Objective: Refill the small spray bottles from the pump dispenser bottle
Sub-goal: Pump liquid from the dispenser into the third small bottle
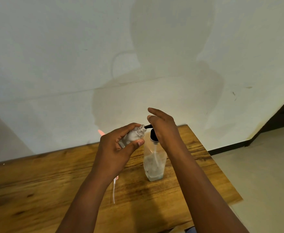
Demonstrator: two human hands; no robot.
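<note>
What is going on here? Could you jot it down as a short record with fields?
Setting: wooden table against a pale wall
Left hand: holds small spray bottle tilted, open neck at the pump's spout
Right hand: rests on black pump head, fingers straight
Pump dispenser bottle: upright on table, little liquid at the bottom
Also on table: white tube, partly hidden by the left arm

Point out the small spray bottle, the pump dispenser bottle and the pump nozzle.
small spray bottle [134, 134]: head view, clear body.
pump dispenser bottle [154, 163]: head view, clear body.
pump nozzle [148, 126]: head view, black spout.
</note>
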